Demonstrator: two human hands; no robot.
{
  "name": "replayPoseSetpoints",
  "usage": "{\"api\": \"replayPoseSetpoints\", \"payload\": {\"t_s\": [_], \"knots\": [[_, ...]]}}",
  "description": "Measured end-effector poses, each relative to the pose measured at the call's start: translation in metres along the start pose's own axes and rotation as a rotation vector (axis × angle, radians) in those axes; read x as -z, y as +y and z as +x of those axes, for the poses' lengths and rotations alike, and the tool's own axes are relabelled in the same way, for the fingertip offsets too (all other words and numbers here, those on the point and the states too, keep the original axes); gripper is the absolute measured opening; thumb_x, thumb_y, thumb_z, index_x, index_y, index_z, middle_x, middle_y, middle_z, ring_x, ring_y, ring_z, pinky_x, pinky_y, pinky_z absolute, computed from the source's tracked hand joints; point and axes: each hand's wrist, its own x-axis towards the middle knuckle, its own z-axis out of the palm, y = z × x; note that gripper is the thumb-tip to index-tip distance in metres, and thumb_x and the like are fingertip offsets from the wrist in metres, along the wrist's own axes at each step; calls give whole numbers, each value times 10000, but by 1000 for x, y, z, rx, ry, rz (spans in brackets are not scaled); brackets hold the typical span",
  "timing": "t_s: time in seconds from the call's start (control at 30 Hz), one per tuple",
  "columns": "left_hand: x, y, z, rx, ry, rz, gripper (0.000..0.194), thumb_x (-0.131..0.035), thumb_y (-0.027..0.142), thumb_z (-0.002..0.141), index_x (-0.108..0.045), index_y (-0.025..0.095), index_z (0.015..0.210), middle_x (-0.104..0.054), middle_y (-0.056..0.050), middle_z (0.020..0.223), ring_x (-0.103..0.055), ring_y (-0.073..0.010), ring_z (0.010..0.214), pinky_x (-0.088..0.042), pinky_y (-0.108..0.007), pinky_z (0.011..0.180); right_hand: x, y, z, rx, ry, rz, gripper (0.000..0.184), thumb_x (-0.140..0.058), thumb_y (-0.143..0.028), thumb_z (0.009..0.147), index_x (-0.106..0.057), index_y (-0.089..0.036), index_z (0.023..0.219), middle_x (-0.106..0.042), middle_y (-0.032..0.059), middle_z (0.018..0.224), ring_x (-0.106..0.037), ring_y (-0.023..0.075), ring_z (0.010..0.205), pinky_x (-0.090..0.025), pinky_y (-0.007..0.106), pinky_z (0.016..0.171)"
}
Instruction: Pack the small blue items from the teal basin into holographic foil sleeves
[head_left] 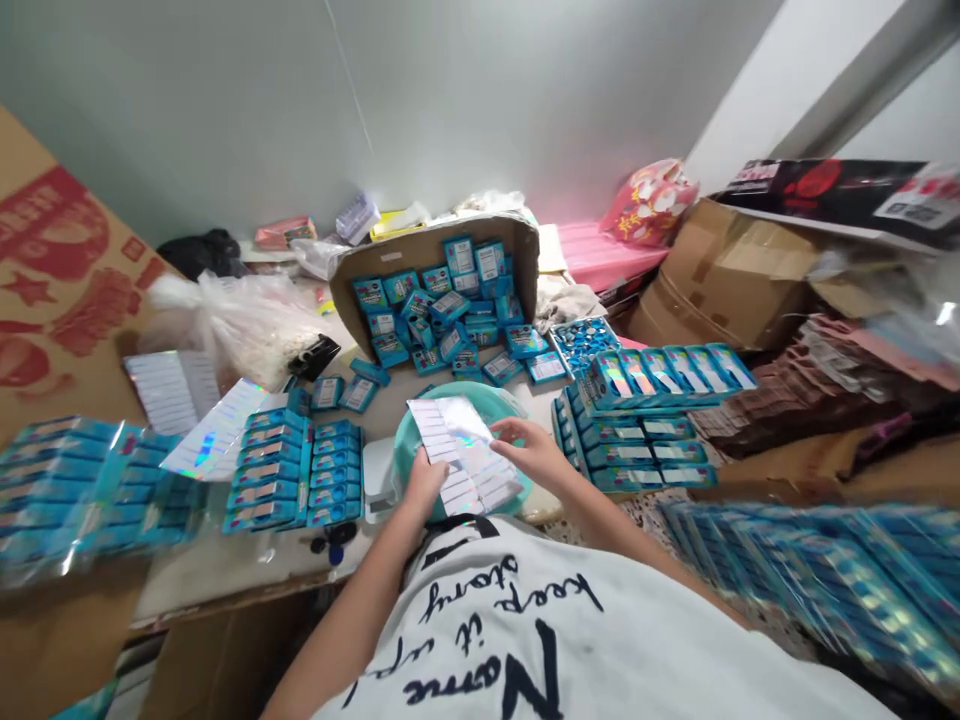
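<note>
Holographic label sheet (465, 455) is gripped at its edges by the left hand (424, 485) and right hand (531, 450), both partly closed, above a teal plastic dish (495, 400) on the bench (225, 570), beside stacked blue card packs (274, 470).

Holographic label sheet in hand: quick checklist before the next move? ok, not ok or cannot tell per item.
Sheet held: left hand grips the holographic label sheet, right hand has fingers on it: ok.
Sheet position: lies above the teal round dish: ok.
Labels on the sheet intact: too small to judge: cannot tell.
Stacked blue card packs left of the dish: in tidy rows: ok.
Loose blue card packs in the cardboard box: heaped, some spilled onto the table: not ok.
Small black object near the table edge: identity unclear: cannot tell.
</note>
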Motion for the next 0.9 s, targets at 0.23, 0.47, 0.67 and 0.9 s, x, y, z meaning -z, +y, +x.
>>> {"api": "replayPoseSetpoints", "payload": {"t_s": [0.23, 0.47, 0.67, 0.9], "knots": [[20, 42, -45, -82, 87, -210, 414, -634, 223, 637, -632, 186, 1049, -744, -64, 985, -694, -252, 951, -524, -391, 893, -25, -52, 9, 213, -203, 283, 319, -665, -447, 835, -450, -233, 734, -570, -16, 745, -539, 161, 727, -462, 309, 720], [36, 77, -71, -82, 61, -547, 415, -698, 199, 715, -633, 240, 1123, -731, -42, 1119, -678, -237, 1074, -545, -383, 921, -64, -74, 2, 351, -227, 131, 351, -590, -298, 871, -311, -236, 669, -537, -31, 661, -489, 143, 644, -377, 288, 668], [53, 95, -78, -157, 3, -516, 381, -684, 239, 766, -622, 244, 1142, -708, -54, 1167, -662, -254, 1113, -571, -397, 891, -76, -94, -2, 335, -22, -471, 264, -590, -249, 876, -449, -215, 656, -582, -20, 628, -542, 169, 673, -320, 364, 841], [59, 95, -84, -242, -140, -301, 496, -824, 299, 676, -637, 192, 1122, -730, -81, 1092, -686, -269, 1047, -541, -396, 924, -91, -109, -7, 331, 62, -529, 167, -657, -396, 874, -597, -242, 899, -677, -1, 717, -608, 194, 712, -339, 410, 963]]}}
